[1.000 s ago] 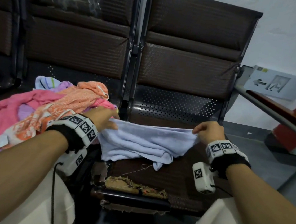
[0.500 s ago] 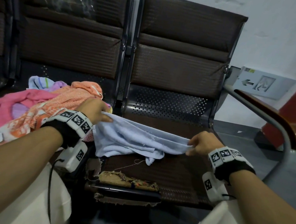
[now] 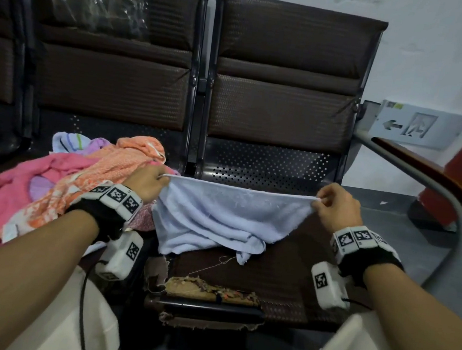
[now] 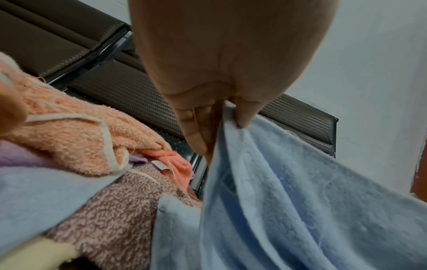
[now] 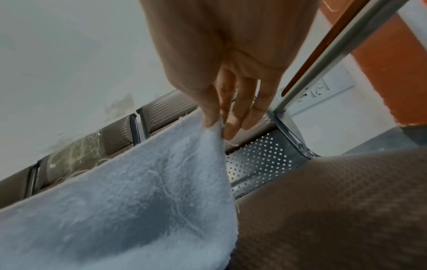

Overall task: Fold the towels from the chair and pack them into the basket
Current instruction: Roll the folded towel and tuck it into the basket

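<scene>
Compared with a second ago, the pale blue towel point(image 3: 228, 217) is pulled out flatter: its top edge now runs taut and nearly level between the two hands, where before it sagged in a bunch, and half a second ago it slanted down toward the right. Both hands sit higher above the brown chair seat point(image 3: 279, 278) than they did, and more of the towel's body hangs open below the edge.

The left hand point(image 3: 146, 180) pinches the towel's left top corner between thumb and curled fingers; the left wrist view shows the fingers point(image 4: 196, 127) closed on the cloth edge. The right hand point(image 3: 337, 203) pinches the right top corner in the same way, thumb against forefinger, with the other fingers point(image 5: 242, 109) loosely extended beside the pinch.

The towel hangs between the hands over the brown chair seat, and its lower folds rest crumpled on the seat, with one corner trailing toward the torn front edge point(image 3: 210, 288) of the seat. A loose thread point(image 3: 209, 266) lies on the seat just beside that corner.

On the neighbouring seat, to the left of the brown chair seat, lies the heap of unfolded towels: an orange patterned towel point(image 3: 105, 174) on top, a pink towel point(image 3: 11, 190) beside it, and a striped towel point(image 3: 69, 143) at the back. The left hand is just beside this heap.
</scene>
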Demonstrator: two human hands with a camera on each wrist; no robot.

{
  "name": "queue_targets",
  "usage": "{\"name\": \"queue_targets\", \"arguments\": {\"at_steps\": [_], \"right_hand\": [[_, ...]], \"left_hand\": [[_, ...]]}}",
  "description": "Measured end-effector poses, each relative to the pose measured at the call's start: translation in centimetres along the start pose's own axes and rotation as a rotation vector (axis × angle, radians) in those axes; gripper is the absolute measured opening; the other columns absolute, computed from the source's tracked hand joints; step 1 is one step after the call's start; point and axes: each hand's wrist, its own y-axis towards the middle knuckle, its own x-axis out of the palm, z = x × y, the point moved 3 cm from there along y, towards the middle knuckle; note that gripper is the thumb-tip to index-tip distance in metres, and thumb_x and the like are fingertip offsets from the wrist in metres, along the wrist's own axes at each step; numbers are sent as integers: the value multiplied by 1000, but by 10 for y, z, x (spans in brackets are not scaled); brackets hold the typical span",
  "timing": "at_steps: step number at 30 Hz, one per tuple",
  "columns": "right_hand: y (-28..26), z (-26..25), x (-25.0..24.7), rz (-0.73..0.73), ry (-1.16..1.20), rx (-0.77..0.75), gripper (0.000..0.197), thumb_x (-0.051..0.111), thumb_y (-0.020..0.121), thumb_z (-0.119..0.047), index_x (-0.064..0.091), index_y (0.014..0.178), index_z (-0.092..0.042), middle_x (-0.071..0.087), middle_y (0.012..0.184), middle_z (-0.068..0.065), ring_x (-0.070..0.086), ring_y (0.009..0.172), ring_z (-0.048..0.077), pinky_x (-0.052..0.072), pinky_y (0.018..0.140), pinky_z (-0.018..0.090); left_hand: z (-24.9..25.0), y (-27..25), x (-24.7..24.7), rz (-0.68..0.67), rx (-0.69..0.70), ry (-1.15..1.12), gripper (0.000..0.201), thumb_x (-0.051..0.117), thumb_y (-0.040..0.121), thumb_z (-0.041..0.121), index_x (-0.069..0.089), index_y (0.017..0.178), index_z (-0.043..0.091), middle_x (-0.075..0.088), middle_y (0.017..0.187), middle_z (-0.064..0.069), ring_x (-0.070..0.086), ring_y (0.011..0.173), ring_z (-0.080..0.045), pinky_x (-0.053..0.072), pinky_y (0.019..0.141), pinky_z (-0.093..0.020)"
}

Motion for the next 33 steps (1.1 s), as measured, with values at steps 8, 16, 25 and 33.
{"name": "queue_targets", "arguments": {"at_steps": [8,16,25,33], "right_hand": [[20,3,15,-2,433,187,17,60,83,-8,62,73,-21,62,79,4,54,84,20,42,80,31],[24,-3,25,8,511,54,13,71,83,-20,63,73,-19,65,72,0,58,69,14,48,69,30],[25,4,7,244,303,172,14,59,89,-18,70,89,-10,61,80,4,55,82,21,40,78,27],[11,-47,-17,331,636,195,15,53,87,-20,61,77,-12,59,76,4,51,77,20,42,73,32]], "left_hand": [[-9,7,-4,71,-28,-29,14,67,84,23,74,85,11,68,113,-14,59,110,-28,39,80,-28],[-12,8,-4,147,-85,-62,46,71,80,32,47,47,11,47,51,-5,45,58,-22,29,52,-31],[-10,9,-3,70,-3,-259,5,68,84,17,72,81,14,68,79,-5,64,80,-24,54,80,-41],[27,-6,-14,138,-19,-652,26,53,94,17,60,69,22,54,64,6,48,62,-11,38,61,-29]]}}
